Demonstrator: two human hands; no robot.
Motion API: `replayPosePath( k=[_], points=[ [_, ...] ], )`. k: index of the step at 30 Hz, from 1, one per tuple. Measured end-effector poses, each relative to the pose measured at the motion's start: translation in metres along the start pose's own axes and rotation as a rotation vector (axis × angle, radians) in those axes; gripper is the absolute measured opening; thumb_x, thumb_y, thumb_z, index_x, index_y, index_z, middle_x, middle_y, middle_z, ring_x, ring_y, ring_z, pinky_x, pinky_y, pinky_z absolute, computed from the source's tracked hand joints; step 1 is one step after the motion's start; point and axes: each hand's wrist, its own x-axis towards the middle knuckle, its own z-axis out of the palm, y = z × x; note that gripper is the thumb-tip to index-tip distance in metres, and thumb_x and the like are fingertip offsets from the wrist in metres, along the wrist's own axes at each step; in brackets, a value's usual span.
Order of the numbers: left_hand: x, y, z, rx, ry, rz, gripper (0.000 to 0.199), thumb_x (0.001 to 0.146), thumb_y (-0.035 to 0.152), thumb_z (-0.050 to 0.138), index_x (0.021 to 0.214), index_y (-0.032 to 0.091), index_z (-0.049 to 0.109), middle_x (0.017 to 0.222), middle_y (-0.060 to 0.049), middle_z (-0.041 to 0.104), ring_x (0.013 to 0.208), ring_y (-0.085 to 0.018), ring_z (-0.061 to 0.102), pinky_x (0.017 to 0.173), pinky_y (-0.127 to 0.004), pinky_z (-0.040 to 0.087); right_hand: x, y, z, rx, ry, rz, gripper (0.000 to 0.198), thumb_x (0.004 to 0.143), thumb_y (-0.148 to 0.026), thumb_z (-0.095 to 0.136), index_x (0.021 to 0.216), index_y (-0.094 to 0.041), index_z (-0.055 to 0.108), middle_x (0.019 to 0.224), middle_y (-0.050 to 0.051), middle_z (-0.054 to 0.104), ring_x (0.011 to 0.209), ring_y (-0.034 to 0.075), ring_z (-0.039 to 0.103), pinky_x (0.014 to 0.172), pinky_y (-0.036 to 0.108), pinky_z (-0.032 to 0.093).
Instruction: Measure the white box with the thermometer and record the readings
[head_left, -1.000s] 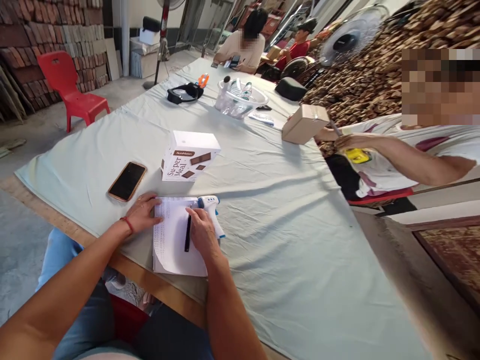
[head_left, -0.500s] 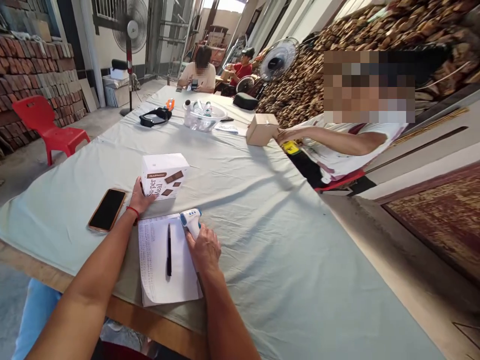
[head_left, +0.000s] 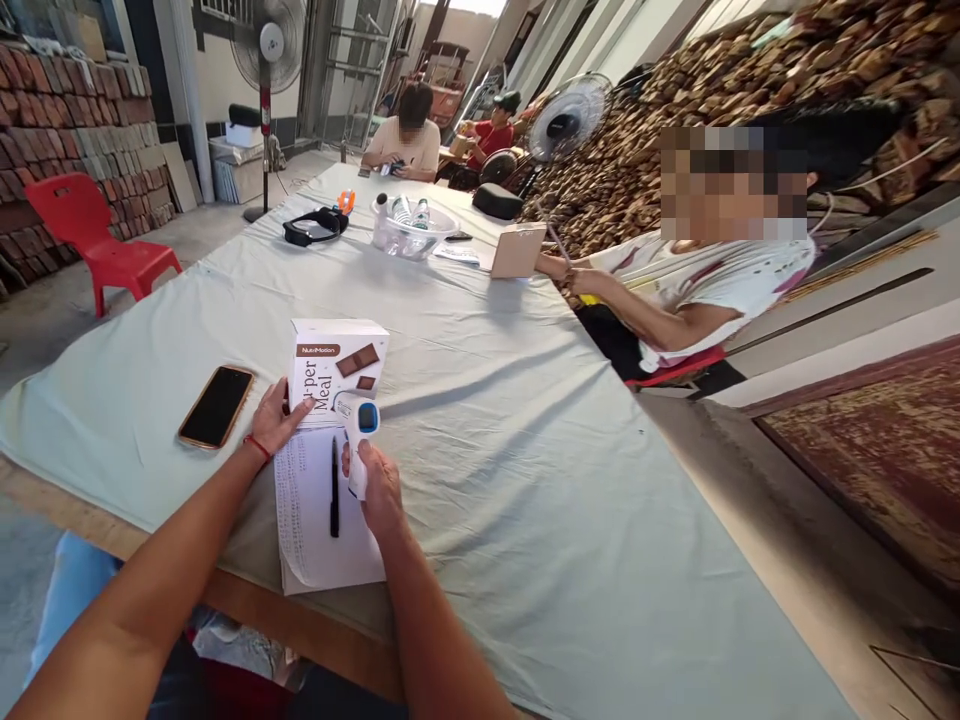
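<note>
A white snack box (head_left: 341, 350) with a brown NutriMotion label and chocolate pictures stands upright on the cloth. My left hand (head_left: 274, 420) grips its lower left edge, with the thumb on the front. Fingers of my right hand (head_left: 382, 490) are wrapped round the handle of a white and blue infrared thermometer (head_left: 366, 418). The thermometer's small screen faces me, and its head overlaps the box's lower front in view; whether they touch I cannot tell. Below lies an open notebook (head_left: 315, 560) with rows of handwriting, and on it a black pen (head_left: 334, 500).
Left of the box lies a phone (head_left: 216, 406). Farther back are black goggles (head_left: 313, 226), a clear basin (head_left: 450, 222) of bottles and a black case (head_left: 496, 201). At right a seated person (head_left: 697, 290) handles a cardboard box (head_left: 517, 252). A red chair (head_left: 127, 262) stands left.
My right hand has lifted the thermometer from the notebook's right edge, moved it left and turned its screen towards me before the snack box. The person at right has tilted the cardboard box.
</note>
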Motion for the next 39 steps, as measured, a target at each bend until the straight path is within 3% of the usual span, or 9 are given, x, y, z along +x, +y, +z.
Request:
replayPosePath(
  k=[6, 14, 26, 39],
  points=[
    [-0.003, -0.001, -0.001, 0.060, -0.025, -0.024, 0.055, 0.088, 0.065, 0.050, 0.120, 0.021, 0.061, 0.099, -0.008, 0.063, 0.087, -0.024, 0.060, 0.081, -0.040, 0.051, -0.002, 0.003, 0.000, -0.067, -0.003, -0.018, 0.038, 0.078, -0.061, 0.059, 0.073, -0.023, 0.057, 0.062, -0.003, 0.053, 0.057, 0.015, 0.048, 0.053, 0.027, 0.040],
    [-0.003, 0.000, -0.003, 0.081, 0.005, 0.004, 0.050, 0.089, 0.063, 0.050, 0.112, 0.021, 0.064, 0.092, -0.007, 0.062, 0.086, -0.024, 0.060, 0.080, -0.038, 0.051, 0.003, 0.010, -0.008, -0.151, -0.022, -0.032, 0.040, 0.081, -0.061, 0.055, 0.082, -0.021, 0.062, 0.063, 0.000, 0.057, 0.055, 0.015, 0.048, 0.052, 0.027, 0.040],
    [-0.003, -0.002, -0.001, 0.100, 0.015, -0.018, 0.047, 0.088, 0.061, 0.053, 0.109, 0.021, 0.065, 0.090, -0.006, 0.061, 0.084, -0.023, 0.061, 0.078, -0.037, 0.052, -0.002, 0.002, -0.002, -0.113, 0.008, -0.037, 0.039, 0.081, -0.061, 0.055, 0.075, -0.022, 0.054, 0.062, -0.003, 0.051, 0.055, 0.012, 0.044, 0.053, 0.025, 0.039],
    [-0.002, -0.007, 0.002, -0.175, -0.024, -0.055, 0.062, 0.072, 0.058, 0.076, 0.118, 0.019, 0.061, 0.108, -0.010, 0.069, 0.094, -0.023, 0.064, 0.078, -0.035, 0.055, -0.001, 0.006, -0.002, -0.226, -0.004, -0.097, 0.038, 0.087, -0.055, 0.049, 0.088, -0.021, 0.065, 0.061, 0.001, 0.059, 0.058, 0.017, 0.053, 0.056, 0.029, 0.044]
  ],
)
